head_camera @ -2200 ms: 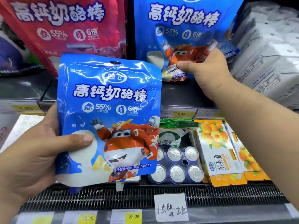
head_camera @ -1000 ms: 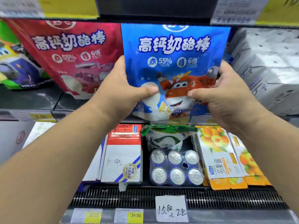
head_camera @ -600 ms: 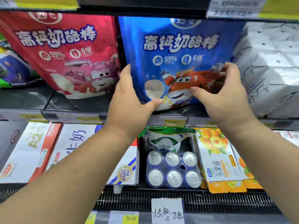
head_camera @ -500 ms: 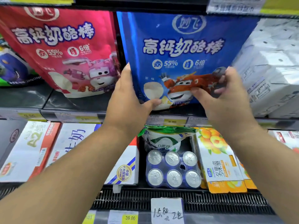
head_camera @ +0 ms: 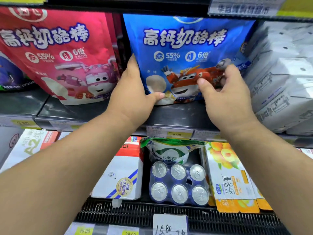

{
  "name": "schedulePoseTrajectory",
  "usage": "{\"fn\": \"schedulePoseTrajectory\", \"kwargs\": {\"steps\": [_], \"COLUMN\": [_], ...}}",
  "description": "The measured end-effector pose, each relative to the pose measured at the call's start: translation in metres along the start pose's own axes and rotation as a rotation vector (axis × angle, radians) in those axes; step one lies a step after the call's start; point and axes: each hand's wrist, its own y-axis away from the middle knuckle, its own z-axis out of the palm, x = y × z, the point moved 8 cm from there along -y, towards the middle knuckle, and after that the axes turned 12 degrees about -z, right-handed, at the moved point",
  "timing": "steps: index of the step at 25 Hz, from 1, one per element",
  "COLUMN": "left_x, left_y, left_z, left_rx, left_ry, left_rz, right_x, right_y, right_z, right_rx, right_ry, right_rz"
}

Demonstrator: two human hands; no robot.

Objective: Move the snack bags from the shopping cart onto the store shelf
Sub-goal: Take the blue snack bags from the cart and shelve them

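Note:
A blue snack bag point(head_camera: 184, 48) with white lettering and an orange cartoon plane stands upright on the dark upper shelf point(head_camera: 94, 114). My left hand point(head_camera: 133, 95) grips its lower left edge, thumb across the front bottom corner. My right hand point(head_camera: 225, 97) holds the lower right part, thumb pressed on the front and fingers curled at the bag's right side. More blue bags seem to stand behind it, mostly hidden. The shopping cart is out of view.
A red snack bag point(head_camera: 59, 53) stands left of the blue one. Grey-white packs point(head_camera: 281, 73) fill the shelf's right end. Below lie milk cartons point(head_camera: 122, 173), a six-pack of cans point(head_camera: 179, 184), an orange-printed box point(head_camera: 228, 177) and price tags point(head_camera: 169, 224).
Earlier my left hand held the blue bag in front of the shelf while my right hand touched the shelved bags. Both hands then set it upright on the shelf and pushed it back.

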Motion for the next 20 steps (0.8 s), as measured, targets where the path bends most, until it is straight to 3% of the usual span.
{"fn": "schedulePoseTrajectory", "kwargs": {"steps": [5, 11, 14, 18, 20], "left_x": [0.007, -0.013, -0.009, 0.025, 0.032], "left_y": [-0.021, 0.003, 0.031, 0.050, 0.039], "left_z": [0.001, 0.002, -0.006, -0.012, -0.008], "left_rx": [0.039, 0.057, 0.233, 0.400, 0.391], "left_ry": [-0.065, 0.320, 0.447, 0.256, 0.114], "left_rz": [-0.017, -0.039, 0.047, 0.293, 0.265], "right_x": [0.001, -0.003, -0.010, -0.040, -0.043], "right_y": [-0.016, -0.004, 0.011, 0.014, 0.006], "right_z": [0.010, -0.001, -0.010, -0.019, -0.017], "right_rx": [-0.024, 0.030, 0.120, 0.229, 0.246], "right_ry": [-0.030, -0.108, -0.170, -0.242, -0.233], "right_rz": [0.028, 0.003, -0.026, -0.246, -0.299]}}
